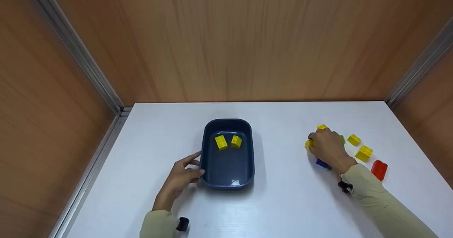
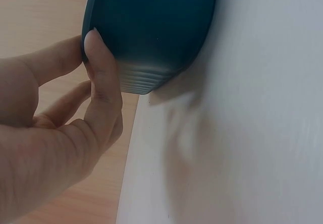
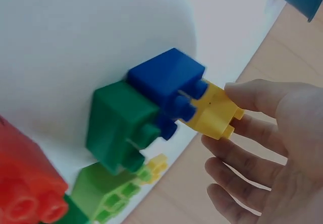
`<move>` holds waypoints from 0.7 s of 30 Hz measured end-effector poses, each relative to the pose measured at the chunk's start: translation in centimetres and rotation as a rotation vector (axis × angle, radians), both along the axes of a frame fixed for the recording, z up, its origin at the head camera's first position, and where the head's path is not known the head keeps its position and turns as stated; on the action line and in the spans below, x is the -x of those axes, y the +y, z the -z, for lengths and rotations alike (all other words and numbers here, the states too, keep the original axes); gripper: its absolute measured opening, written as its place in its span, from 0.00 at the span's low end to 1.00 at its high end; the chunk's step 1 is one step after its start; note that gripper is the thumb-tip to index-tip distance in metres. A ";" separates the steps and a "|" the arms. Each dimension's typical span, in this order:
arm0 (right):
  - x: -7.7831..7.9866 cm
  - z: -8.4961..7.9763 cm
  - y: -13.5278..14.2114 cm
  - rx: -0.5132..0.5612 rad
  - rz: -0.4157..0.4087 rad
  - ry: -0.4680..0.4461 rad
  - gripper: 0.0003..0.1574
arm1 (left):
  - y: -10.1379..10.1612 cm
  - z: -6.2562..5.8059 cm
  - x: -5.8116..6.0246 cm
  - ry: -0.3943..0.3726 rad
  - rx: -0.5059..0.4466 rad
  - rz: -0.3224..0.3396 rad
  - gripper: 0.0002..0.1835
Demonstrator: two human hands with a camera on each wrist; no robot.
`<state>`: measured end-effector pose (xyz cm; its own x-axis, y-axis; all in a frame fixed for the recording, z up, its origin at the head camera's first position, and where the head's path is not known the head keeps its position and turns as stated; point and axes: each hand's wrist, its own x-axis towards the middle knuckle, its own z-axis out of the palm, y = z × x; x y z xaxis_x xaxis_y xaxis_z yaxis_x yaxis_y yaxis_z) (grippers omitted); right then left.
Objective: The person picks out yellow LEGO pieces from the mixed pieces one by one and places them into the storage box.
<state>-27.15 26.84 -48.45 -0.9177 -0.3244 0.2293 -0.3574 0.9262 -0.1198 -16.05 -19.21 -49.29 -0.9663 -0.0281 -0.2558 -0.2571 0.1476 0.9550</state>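
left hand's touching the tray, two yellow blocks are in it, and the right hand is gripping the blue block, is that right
Not quite: the right wrist view shows the right hand gripping a yellow block; the blue block is just next to it. The rest stands: the left hand touches the tray, which holds two yellow blocks.

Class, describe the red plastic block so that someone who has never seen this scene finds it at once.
On the white table, look right of the dark blue rectangular tray, to the beige right sleeve. Just beyond that sleeve, beside a yellow plastic block, lies the red plastic block. It is the only red block in view and the farthest right in the head view.
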 end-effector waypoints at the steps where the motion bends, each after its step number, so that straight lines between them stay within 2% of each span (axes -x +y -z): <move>1: -0.1 -0.1 -0.2 -0.005 -0.012 0.010 0.14 | 0.0 0.0 0.0 0.000 0.000 -0.004 0.37; 8: -0.6 -0.8 -1.9 -0.024 -0.077 0.072 0.13 | 0.1 -0.1 0.0 -0.012 -0.006 -0.013 0.36; 21: -1.4 -2.1 -4.1 -0.027 -0.133 0.086 0.16 | 0.1 0.0 0.0 -0.012 -0.008 -0.013 0.36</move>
<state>-25.71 22.73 -46.33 -0.8437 -0.4484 0.2951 -0.4846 0.8727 -0.0593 -16.05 -19.12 -49.25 -0.9629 -0.0384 -0.2673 -0.2700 0.1361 0.9532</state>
